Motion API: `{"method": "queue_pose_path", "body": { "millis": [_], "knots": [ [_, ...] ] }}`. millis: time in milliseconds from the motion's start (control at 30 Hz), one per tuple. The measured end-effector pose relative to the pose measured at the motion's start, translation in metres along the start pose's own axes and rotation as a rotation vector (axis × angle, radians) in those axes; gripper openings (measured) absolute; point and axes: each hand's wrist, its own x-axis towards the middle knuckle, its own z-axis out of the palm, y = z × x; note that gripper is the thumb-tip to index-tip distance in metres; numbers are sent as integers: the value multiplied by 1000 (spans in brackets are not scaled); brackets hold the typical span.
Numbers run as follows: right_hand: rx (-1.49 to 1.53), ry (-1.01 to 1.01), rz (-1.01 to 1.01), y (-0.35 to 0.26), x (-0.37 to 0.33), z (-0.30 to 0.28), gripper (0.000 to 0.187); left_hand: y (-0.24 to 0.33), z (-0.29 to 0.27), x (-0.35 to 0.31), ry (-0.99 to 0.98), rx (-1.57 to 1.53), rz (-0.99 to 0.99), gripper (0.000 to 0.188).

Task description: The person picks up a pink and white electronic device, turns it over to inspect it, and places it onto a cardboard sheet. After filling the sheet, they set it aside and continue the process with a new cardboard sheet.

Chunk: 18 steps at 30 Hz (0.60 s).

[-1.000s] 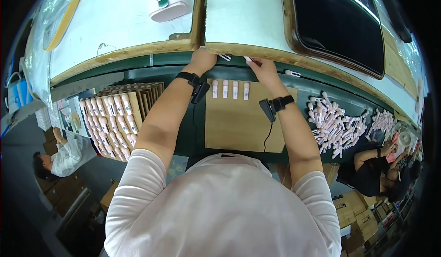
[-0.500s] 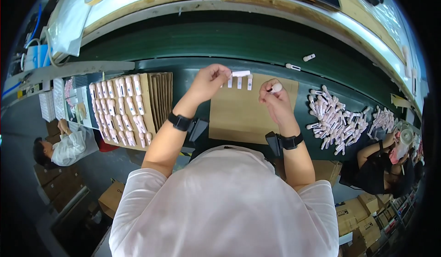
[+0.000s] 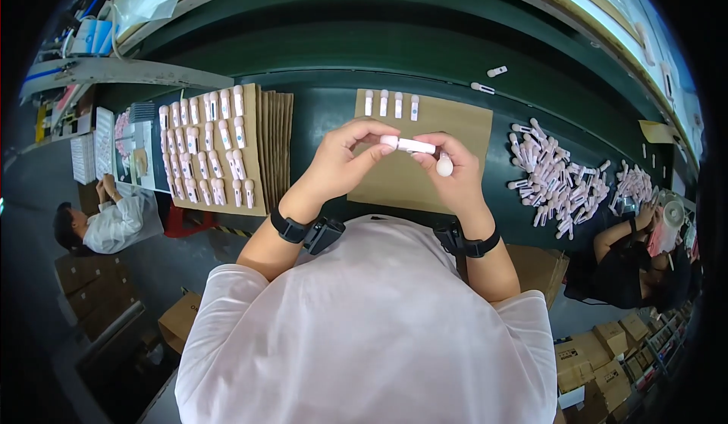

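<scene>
My left hand (image 3: 345, 160) pinches the round head of a small pale pink round-headed stick (image 3: 415, 147), held level above a brown cardboard sheet (image 3: 413, 195). At the stick's other end, my right hand (image 3: 460, 174) grips the handle between thumb and fingers. A second round-headed stick (image 3: 444, 167) is tucked in the same right hand; its head pokes out below the thumb and the rest is hidden. Along the sheet's far edge stand several like sticks (image 3: 399, 106) in a row, heads pointing away from me, each with a small dark spot on its handle.
To the left, a stack of cardboard sheets (image 3: 277, 136) carries rows of sticks (image 3: 208, 140). A loose heap of sticks (image 3: 557, 178) lies to the right, with two strays (image 3: 483, 88) beyond the sheet. Co-workers sit at far left (image 3: 114, 219) and far right (image 3: 626, 265).
My left hand has come back from the row toward me, and my right hand has moved in to meet it. Both now hold one stick between them. The view has shifted slightly.
</scene>
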Motion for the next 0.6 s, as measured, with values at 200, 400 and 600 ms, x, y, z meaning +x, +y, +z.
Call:
{"method": "queue_pose_path", "body": {
  "millis": [200, 400, 600],
  "knots": [
    [-71, 39, -116, -6, -9, 1, 23, 7, 4, -9, -3, 295, 187, 19],
    [-170, 61, -369, -3, -6, 1, 26, 7, 6, -12, -17, 147, -3, 22],
    [-154, 65, -265, -10, -8, -1, 28, 9, 8, -8, -19, 209, 164, 23]
  ]
}}
